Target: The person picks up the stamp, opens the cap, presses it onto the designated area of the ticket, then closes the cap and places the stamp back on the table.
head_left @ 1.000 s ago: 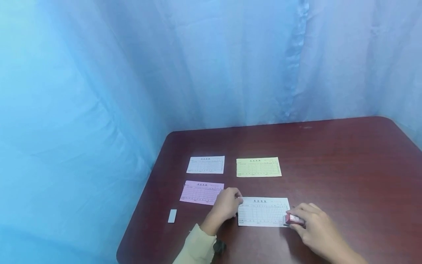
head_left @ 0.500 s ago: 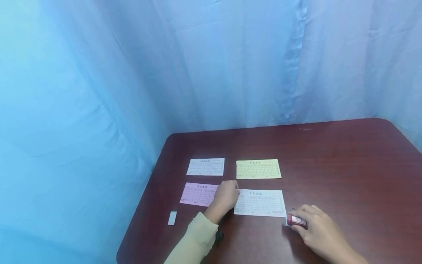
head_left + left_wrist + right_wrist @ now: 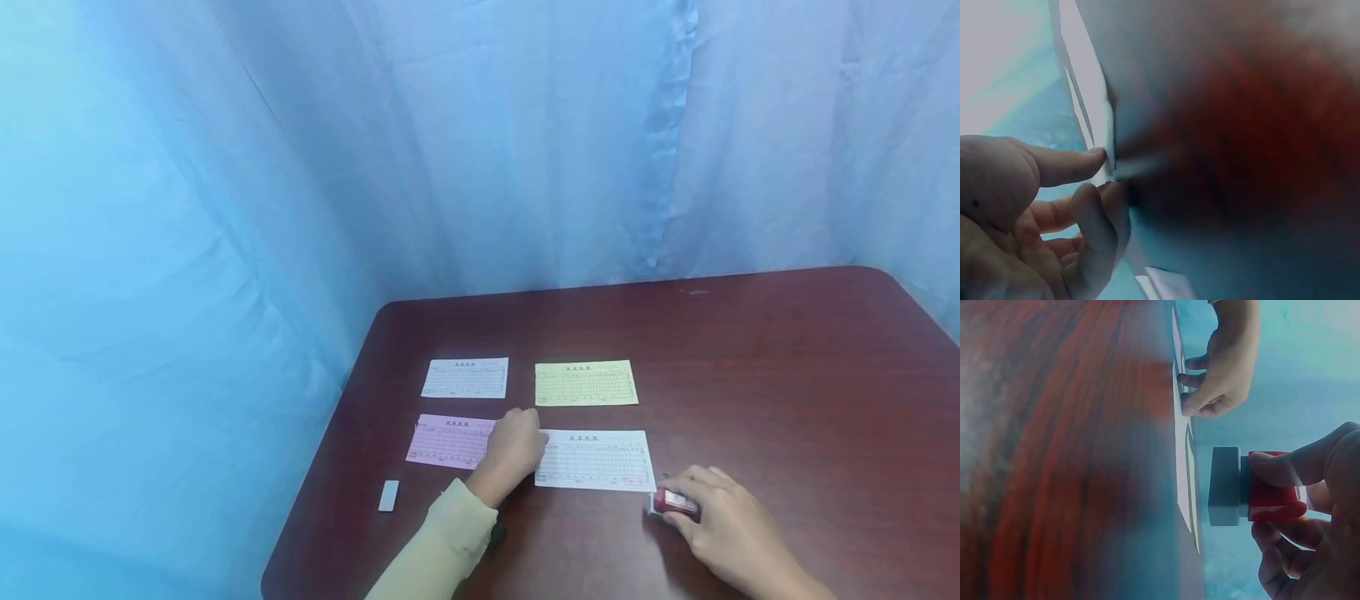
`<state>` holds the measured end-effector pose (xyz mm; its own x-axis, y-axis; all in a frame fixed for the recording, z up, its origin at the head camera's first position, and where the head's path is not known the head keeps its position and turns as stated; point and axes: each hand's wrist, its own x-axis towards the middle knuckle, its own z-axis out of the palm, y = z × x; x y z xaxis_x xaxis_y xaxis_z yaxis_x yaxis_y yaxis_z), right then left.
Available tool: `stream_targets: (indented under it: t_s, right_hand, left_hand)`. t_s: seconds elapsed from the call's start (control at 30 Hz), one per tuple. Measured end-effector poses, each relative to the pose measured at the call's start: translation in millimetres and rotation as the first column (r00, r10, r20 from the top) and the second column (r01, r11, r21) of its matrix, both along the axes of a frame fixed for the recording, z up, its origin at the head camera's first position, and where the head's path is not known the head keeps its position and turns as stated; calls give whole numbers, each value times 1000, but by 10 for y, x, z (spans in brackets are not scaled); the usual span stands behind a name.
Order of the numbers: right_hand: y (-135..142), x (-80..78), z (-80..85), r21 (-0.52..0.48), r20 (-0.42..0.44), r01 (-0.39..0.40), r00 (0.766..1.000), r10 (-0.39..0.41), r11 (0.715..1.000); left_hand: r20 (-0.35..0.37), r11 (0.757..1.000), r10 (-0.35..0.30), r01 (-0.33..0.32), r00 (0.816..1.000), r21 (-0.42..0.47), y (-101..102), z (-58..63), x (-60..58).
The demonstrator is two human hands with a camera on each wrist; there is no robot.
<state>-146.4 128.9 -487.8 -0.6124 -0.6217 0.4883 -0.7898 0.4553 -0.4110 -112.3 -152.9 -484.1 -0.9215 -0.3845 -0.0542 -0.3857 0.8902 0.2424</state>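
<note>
My right hand point(image 3: 723, 517) grips a red self-inking stamp point(image 3: 673, 502) just off the lower right corner of a white printed form point(image 3: 592, 460). In the right wrist view, the stamp point(image 3: 1272, 487) points its grey base towards the table, with thumb and fingers around the red body. A small red stamped mark point(image 3: 636, 481) shows in the form's lower right corner. My left hand point(image 3: 515, 446) pinches the form's left edge, as the left wrist view shows with thumb and fingertips at the paper's rim point(image 3: 1109, 134). That hand covers the right end of a pink form point(image 3: 450, 442).
Behind lie another white form point(image 3: 465, 378) and a yellow form point(image 3: 585, 383). A small pale rectangular piece point(image 3: 388, 496), perhaps the stamp's cap, sits at the left on the dark red table point(image 3: 787, 375). Blue curtains point(image 3: 525, 150) hang around the table.
With my left hand on it, the white form has slid away from me and slightly left, clear of the stamp. Its red mark has come into view. My right hand has hardly moved.
</note>
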Motion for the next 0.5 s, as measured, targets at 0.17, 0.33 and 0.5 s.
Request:
stream_targets:
  t_s: [0.17,0.33,0.5]
  right_hand:
    - [38,-6,-18,-39,-6,-4,1000,4,999]
    - [75,-18,-26,-61,3,1,1000,0,998]
    - [108,-3,-38,-60,9,-9,1000,9,998]
  left_hand:
    - [38,999,46,-45,998,-31,-33,120,-91]
    - [26,998,48,-47,999,-38,-133,246,-305]
    - [32,999,49,-48,998,-16,-200,263,-540]
